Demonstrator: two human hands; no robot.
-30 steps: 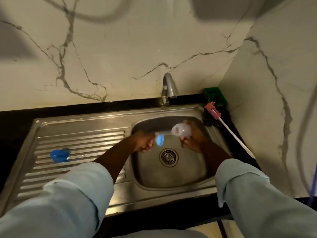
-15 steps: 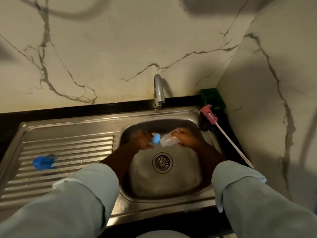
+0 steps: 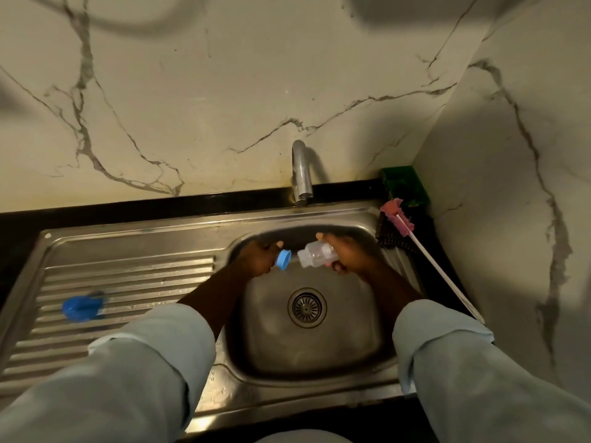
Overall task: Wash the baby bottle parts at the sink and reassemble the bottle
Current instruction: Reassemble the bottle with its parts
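The left hand (image 3: pixel 257 259) held the blue ring (image 3: pixel 283 259) with its fingers curled round it. The right hand (image 3: pixel 350 255) was wrapped round the clear bottle (image 3: pixel 316 254). The bottle lay on its side, with its open neck pointing at the ring. The two parts were just beside each other, but a small gap showed between them. Both were held up over the sink (image 3: pixel 307 353), above the drain (image 3: pixel 307 307).

The step looked like putting the ring back on the bottle. To do it well, the ring had to face the neck straight on, not at a slant. Then it could be pushed on softly and turned until snug. Wet parts can slip, so a firm hold would help. Staying over the sink meant a dropped part would not roll far.

The tap (image 3: pixel 300 174) stood behind the hands, close by, so the hands should not lift high. No water could be seen coming out. A blue thing (image 3: pixel 81 308) lay far to the left of the left hand, on the ridged draining part. It might be another bottle part, but it was too blurry to tell. A long brush (image 3: pixel 415 243) with a pink head lay to the right of the right hand, on the dark bench (image 3: pixel 96 209). A green holder (image 3: pixel 403 185) sat behind the brush, in the corner. Nothing lay between the two parts.
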